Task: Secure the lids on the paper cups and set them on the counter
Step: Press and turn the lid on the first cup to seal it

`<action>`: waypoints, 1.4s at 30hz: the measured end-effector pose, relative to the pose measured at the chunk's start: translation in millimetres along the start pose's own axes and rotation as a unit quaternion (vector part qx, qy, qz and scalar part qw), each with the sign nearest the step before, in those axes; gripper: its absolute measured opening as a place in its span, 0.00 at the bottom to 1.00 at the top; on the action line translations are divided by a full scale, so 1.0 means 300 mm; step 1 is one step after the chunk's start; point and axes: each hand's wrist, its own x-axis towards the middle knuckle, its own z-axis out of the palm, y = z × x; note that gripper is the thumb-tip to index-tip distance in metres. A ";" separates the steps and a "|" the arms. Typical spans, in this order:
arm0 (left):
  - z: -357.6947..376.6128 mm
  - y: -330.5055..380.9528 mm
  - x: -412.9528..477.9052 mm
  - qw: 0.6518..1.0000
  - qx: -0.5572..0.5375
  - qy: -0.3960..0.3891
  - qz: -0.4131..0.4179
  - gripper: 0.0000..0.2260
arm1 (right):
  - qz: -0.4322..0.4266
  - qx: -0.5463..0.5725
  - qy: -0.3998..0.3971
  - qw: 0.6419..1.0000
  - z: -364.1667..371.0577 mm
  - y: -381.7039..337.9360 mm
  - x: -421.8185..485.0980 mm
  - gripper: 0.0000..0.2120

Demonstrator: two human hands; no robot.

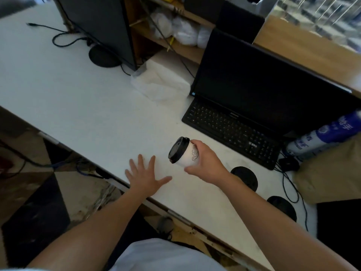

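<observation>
A white paper cup (188, 155) with a line drawing on its side carries a black lid (177, 149). My right hand (207, 161) is wrapped around the cup and holds it tilted, lid toward the left, a little above the white counter (88, 106). My left hand (145, 176) lies flat on the counter just left of the cup, fingers spread, holding nothing.
A black keyboard (232, 132) and a dark monitor (269, 89) stand right behind the cup. A second monitor (101, 26) is at the back left, with white tissue paper (160, 83) between them. Two black round discs (246, 177) and cables lie at the right. The counter's front edge runs diagonally under my forearms.
</observation>
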 end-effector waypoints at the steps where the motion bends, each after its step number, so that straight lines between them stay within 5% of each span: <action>1: 0.012 -0.004 -0.001 0.999 0.028 -0.019 0.008 0.52 | -0.007 -0.029 -0.001 1.000 -0.015 -0.006 0.008 0.39; 6: 0.060 -0.020 0.019 0.996 0.072 -0.034 0.032 0.62 | -0.063 -0.244 -0.013 0.968 -0.101 -0.061 0.041 0.40; 15: 0.044 -0.019 0.011 0.996 0.064 -0.059 0.036 0.62 | -0.123 -0.608 -0.019 0.784 -0.235 -0.290 0.050 0.36; 27: 0.024 -0.016 -0.003 0.995 0.055 -0.069 0.039 0.62 | -0.107 -0.762 -0.043 0.637 -0.167 -0.425 0.036 0.24; 34: 0.020 -0.017 -0.004 0.995 0.051 -0.072 0.043 0.62 | -0.104 -0.755 -0.056 0.645 -0.151 -0.425 0.032 0.25; 42: 0.024 -0.022 -0.005 0.995 0.053 -0.071 0.046 0.62 | -0.085 -0.630 -0.041 0.771 -0.334 -0.443 -0.022 0.32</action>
